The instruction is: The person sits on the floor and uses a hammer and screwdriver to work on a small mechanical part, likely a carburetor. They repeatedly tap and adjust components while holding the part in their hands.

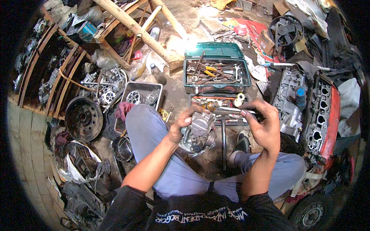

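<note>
In front of my lap, my left hand is closed round a grey cast-metal part that looks like a carburetor. More grey metal shows just beneath it; I cannot tell whether the two are joined. My right hand is raised to the right of the part, thumb and fingertips pinched together. Whatever sits in that pinch is too small to make out against the tools behind. Below and between the hands lies a T-handle wrench, its stem pointing toward me.
Ahead stands an open green toolbox full of hand tools, with a tool tray before it. A grey bin of metal parts is at left, near a wheel rim. Engine pieces and a red-edged cylinder head lie at right.
</note>
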The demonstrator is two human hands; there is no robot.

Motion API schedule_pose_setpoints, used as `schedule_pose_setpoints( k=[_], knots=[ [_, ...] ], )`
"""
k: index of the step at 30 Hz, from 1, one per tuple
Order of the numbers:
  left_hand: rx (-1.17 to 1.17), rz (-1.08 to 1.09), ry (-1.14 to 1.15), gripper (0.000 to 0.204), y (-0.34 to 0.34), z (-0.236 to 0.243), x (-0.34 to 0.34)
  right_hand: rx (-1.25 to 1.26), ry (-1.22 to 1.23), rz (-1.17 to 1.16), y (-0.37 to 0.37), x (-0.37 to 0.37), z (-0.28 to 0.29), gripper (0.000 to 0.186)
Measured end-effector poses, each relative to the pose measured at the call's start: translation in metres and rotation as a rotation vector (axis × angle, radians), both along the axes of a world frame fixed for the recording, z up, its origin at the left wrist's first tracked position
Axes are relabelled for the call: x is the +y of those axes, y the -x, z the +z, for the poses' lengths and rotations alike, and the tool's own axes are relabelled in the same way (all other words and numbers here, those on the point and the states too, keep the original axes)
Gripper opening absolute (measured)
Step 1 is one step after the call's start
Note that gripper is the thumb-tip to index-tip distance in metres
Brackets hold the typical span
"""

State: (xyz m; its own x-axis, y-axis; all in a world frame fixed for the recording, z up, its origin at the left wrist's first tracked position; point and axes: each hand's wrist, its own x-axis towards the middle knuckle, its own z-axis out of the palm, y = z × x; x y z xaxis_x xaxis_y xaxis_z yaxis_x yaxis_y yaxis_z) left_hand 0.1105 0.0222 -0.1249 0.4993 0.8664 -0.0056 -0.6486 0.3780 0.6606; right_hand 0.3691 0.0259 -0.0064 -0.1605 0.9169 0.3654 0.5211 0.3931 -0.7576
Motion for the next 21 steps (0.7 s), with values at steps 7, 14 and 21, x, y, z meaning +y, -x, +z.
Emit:
schedule_pose_setpoints(
  k=[7,14,21],
  knots=[
    [0.231,0.048,-0.155,0.070,0.001,0.010,0.001,-0.039,-0.029,-0.019,-0.001,0.001,-0.007,0.018],
    [0.468,-0.090,-0.314,0.070,0.005,0.023,0.004,-0.106,0.061,0.048,-0.007,0.000,-0.006,0.014],
    [0.444,-0.149,-0.240,0.074,-0.006,0.018,-0.001,-0.204,0.056,0.131,0.003,0.006,-0.024,0.014]
  ],
)
